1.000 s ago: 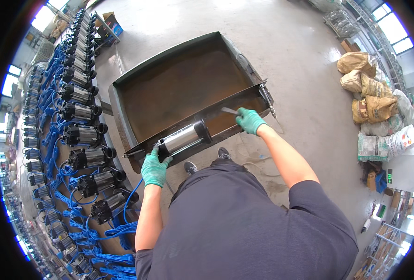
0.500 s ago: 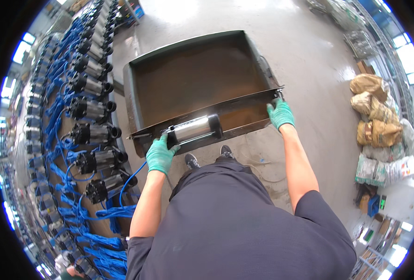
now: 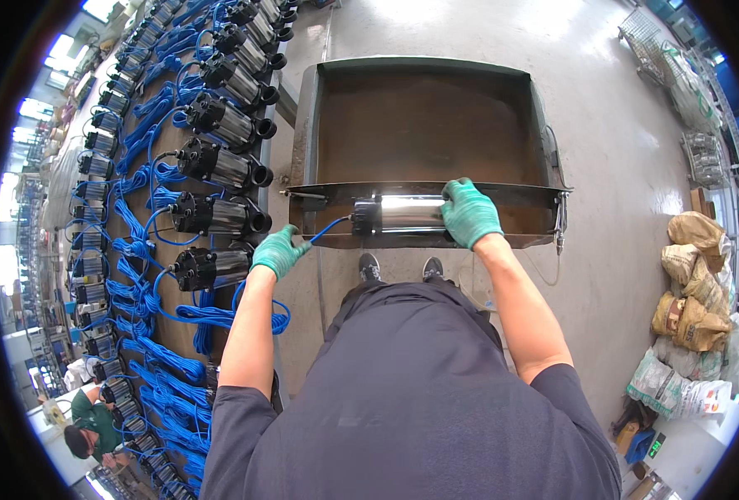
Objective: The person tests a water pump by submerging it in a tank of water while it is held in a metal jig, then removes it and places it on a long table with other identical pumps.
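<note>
Though well apart, both hands [image 3: 278, 252] [image 3: 472, 215] forward

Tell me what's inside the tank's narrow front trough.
A silver-and-black cylinder, with a blue cable at its left end. The right hand partly covers its right end; what's beneath the cylinder is hidden.

At 12 o'clock sits a big tub [image 3: 424, 125]. One pump [image 3: 403, 213] lies in its near part. The right hand [image 3: 474, 214] is on the pump's 3 o'clock end. At 10 o'clock, more pumps [image 3: 224, 167] and cords [image 3: 165, 400] lie on a table [image 3: 168, 137]. Bags [image 3: 690, 321] lie at 3 o'clock.
</note>
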Motion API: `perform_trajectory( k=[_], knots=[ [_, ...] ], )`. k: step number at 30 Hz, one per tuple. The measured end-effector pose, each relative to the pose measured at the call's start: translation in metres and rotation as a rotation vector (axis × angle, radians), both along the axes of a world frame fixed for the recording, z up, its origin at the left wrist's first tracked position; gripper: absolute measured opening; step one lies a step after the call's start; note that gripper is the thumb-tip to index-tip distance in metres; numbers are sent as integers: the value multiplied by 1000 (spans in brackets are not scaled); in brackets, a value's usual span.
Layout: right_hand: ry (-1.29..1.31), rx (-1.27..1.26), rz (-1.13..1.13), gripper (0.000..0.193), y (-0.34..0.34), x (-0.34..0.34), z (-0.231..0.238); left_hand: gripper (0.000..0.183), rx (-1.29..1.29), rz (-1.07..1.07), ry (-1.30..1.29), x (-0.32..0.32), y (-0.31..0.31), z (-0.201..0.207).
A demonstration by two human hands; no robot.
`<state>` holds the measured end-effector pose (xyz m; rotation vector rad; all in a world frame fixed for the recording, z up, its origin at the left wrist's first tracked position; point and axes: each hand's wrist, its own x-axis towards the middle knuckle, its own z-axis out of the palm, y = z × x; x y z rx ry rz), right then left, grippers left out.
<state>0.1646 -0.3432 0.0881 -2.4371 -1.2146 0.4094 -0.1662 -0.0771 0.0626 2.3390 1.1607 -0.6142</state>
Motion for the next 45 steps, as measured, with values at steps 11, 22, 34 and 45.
perform_trajectory(
  k=[11,22,34,45],
  knots=[
    [159,257,-342,31,-108,80,-100,18,-413,-46,-801,78,-82,116],
    [-29,-675,-122,41,-85,85,-77,15,53,-246,-1025,128,-109,49],
    [37,-623,-165,39,-51,47,-75,17,-45,-53,-919,109,-91,51],
    [159,-546,-147,44,-44,57,-60,14,71,159,-1130,90,-83,64]
  ],
)
